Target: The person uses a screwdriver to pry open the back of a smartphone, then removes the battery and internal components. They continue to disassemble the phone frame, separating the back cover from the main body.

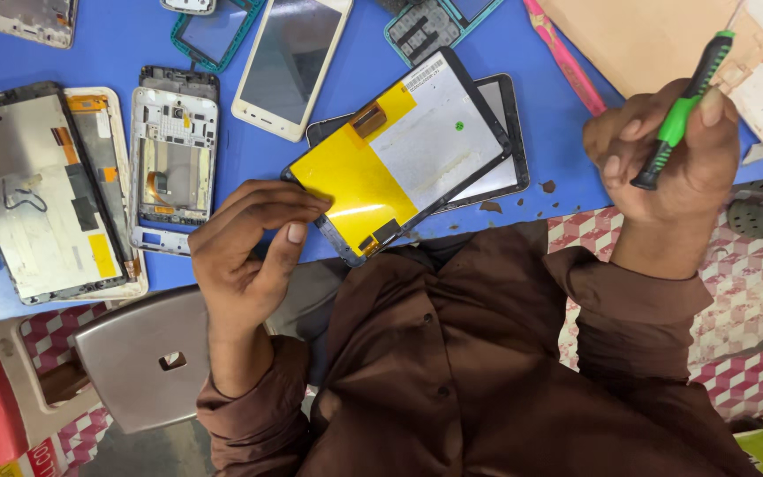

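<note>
My left hand [249,252] pinches the near left corner of a tablet display panel [408,150]. The panel has a black frame and a yellow and silver back, and it lies tilted over a second dark tablet [507,132] on the blue table [558,124]. My right hand [664,168] is raised over the table's edge to the right of the panel. It is closed around a green and black screwdriver [680,110], whose tip end is hidden in the palm. My brown shirt fills the lower part of the view.
Several opened phones lie at the left: a large metal frame [37,190], a white mid-frame [172,150] and a white phone face up [291,62]. A pink tool [567,57] and beige boards [655,35] sit at the top right. A grey stool [139,353] stands below the table.
</note>
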